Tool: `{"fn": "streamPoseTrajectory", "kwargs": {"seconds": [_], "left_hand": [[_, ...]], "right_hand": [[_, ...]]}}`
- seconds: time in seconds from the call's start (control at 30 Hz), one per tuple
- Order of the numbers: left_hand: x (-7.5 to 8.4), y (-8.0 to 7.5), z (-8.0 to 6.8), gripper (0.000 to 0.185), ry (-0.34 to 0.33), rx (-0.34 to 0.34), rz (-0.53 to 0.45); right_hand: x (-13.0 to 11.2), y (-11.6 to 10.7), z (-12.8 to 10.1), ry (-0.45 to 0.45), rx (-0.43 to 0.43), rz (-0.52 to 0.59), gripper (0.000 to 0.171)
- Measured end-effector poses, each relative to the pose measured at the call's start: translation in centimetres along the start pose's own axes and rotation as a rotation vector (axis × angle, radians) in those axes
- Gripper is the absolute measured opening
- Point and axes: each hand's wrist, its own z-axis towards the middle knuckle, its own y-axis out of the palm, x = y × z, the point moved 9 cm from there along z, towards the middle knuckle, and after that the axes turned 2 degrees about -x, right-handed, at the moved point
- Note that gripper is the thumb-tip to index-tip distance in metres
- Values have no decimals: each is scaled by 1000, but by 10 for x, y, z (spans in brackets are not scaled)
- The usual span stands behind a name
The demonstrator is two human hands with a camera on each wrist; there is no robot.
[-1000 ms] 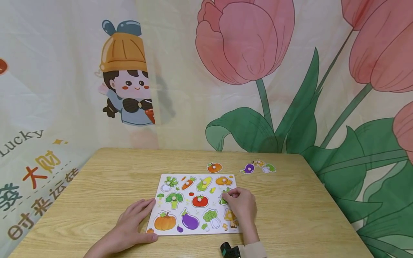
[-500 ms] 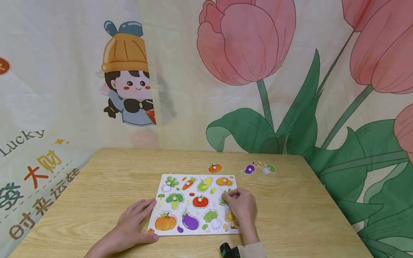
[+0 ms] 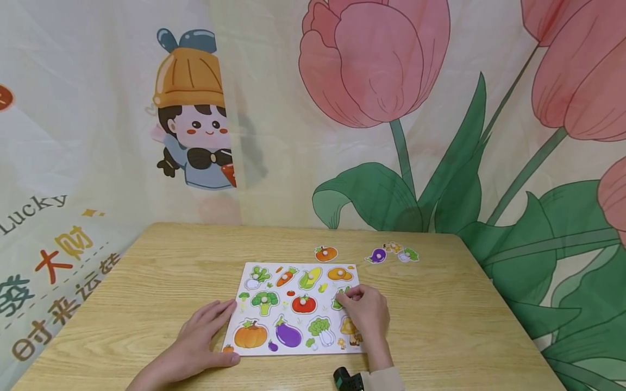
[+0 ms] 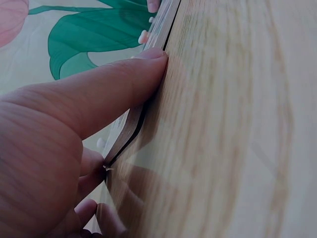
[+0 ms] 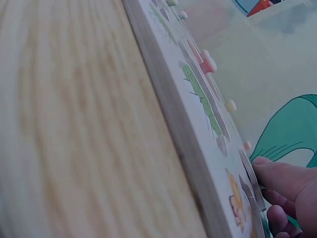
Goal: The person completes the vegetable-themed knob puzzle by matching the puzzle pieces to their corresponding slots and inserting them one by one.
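A white vegetable puzzle board (image 3: 288,271) lies flat on the wooden table (image 3: 146,282). My left hand (image 3: 215,332) rests against the board's left edge with straight fingers, its thumb at the bottom-left corner. In the left wrist view the thumb (image 4: 124,82) presses along the board's thin edge (image 4: 161,29). My right hand (image 3: 351,297) sits on the board's right side, fingers curled, pinching the knob of a green vegetable piece (image 3: 338,300). The right wrist view shows the board edge (image 5: 183,134) and my curled fingers (image 5: 285,181) on a piece.
Beyond the board's far edge lie loose pieces: an orange one (image 3: 326,253), a purple one (image 3: 377,255) and a small cluster (image 3: 403,253). A printed cloth backdrop (image 3: 371,108) hangs behind the table. The table's right edge (image 3: 508,304) is close.
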Motion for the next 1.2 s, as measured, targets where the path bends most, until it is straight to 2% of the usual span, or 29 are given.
{"fn": "streamPoseTrajectory", "kwargs": {"seconds": [0.97, 1.2], "left_hand": [[1, 0, -1, 110, 3, 2, -6], [1, 0, -1, 109, 1, 1, 1]], "right_hand": [[2, 3, 1, 5, -9, -36, 25], [0, 1, 1, -20, -9, -31, 24]]}}
